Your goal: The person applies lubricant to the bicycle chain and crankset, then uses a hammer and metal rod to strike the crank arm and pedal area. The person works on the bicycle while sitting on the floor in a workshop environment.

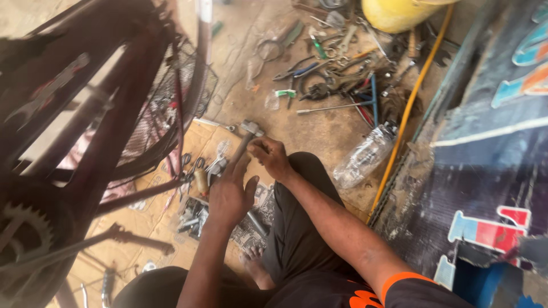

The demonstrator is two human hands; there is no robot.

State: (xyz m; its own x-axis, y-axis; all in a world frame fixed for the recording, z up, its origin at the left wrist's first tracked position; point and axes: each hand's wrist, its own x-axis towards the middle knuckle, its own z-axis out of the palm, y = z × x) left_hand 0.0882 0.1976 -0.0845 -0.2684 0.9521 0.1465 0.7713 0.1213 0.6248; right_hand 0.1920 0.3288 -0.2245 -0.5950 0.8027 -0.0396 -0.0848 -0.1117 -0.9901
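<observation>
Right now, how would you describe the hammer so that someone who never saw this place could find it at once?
Start at the dark red bicycle frame on the left, then look just right of it to the flattened cardboard on the ground. Both hands meet above it: the left hand and the right hand. The hammer rises between them, the only tool with a blocky grey metal head, unlike the small pliers lying beside it.

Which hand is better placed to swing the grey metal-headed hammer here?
Probably the left hand: it lies along the grey metal-headed hammer, on its handle. The right hand sits beside the hammer's head with fingers curled, seemingly on something small; what it holds is unclear.
</observation>
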